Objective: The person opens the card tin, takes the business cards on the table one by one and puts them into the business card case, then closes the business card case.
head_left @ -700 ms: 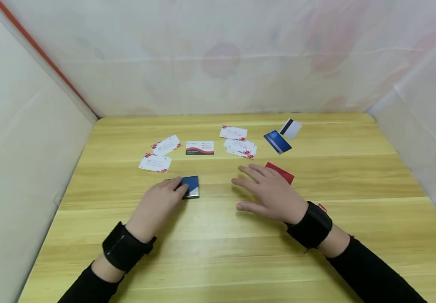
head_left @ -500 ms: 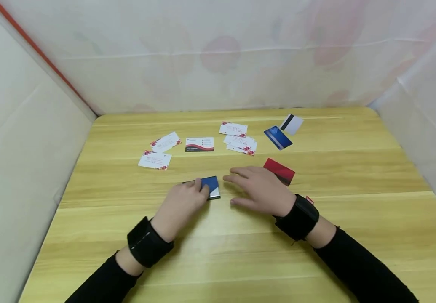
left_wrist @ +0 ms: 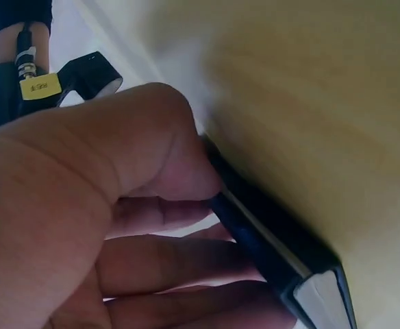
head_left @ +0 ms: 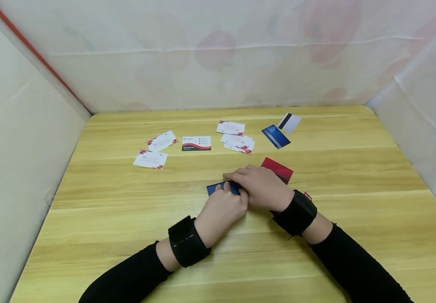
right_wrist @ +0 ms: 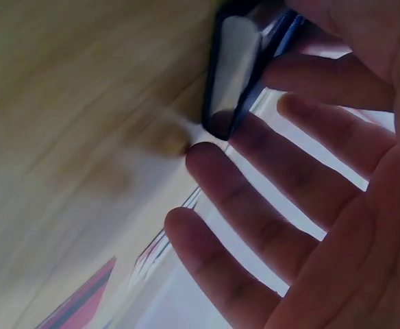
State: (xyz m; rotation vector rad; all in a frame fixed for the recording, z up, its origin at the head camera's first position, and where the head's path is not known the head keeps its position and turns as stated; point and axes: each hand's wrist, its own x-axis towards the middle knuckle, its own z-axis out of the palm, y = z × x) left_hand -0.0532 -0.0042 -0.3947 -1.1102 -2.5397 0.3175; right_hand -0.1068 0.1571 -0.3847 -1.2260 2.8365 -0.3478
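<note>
A small blue card case (head_left: 214,189) with a pale end lies between the two hands near the table's middle. The left hand (head_left: 223,210) holds it; in the left wrist view the thumb (left_wrist: 179,151) presses one dark face of the case (left_wrist: 268,240), with fingers behind it. The right hand (head_left: 267,187) meets the left hand at the case's right end and grips there, its index finger along the far edge. In the right wrist view the case (right_wrist: 234,68) sits by the thumb and fingertips, the lower fingers spread. The right thumb is hidden in the head view.
Beside the right hand lies a red card (head_left: 280,170). Farther back are a blue card (head_left: 276,136), a white card with a black stripe (head_left: 290,123), several flowered white cards (head_left: 231,127) and a red-and-black business card (head_left: 196,143). Fabric walls (head_left: 202,54) border the wooden table (head_left: 127,227).
The left hand has slid the card case rightward across the table to the right hand. The right hand has moved slightly left and now touches the case. The other cards stay put.
</note>
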